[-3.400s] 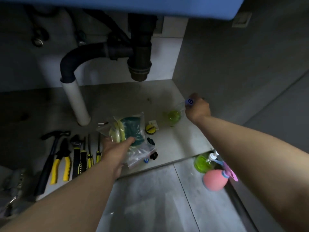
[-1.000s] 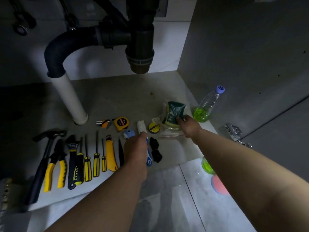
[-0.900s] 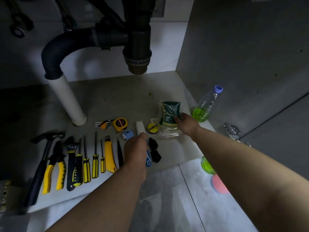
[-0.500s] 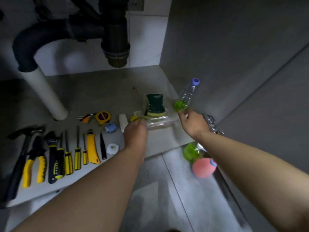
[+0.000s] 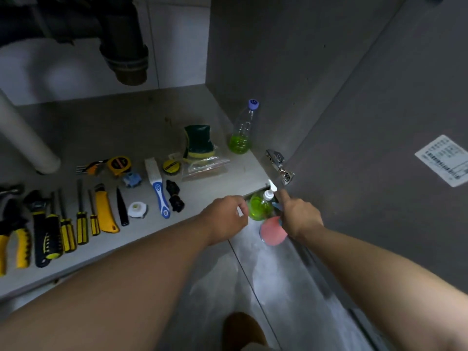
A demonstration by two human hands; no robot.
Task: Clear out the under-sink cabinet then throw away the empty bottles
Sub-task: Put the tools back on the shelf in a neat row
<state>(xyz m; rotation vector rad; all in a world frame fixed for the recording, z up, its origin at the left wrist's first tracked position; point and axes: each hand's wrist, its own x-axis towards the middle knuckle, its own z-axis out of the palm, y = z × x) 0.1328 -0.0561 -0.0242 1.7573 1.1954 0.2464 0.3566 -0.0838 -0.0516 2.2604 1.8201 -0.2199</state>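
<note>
By pump bottle point(image 5: 257, 207), hands now off shelf point(image 5: 228, 184): left hand point(image 5: 225, 219) relaxed, right hand point(image 5: 300, 219) unclear.

Left hand point(image 5: 225, 219), right hand point(image 5: 300, 216) flank green pump bottle point(image 5: 257, 209) on floor point(image 5: 278, 287).

Bottle cap point(image 5: 253, 104): lone mark like "6". Door sticker point(image 5: 445, 159): print unreadable.
</note>
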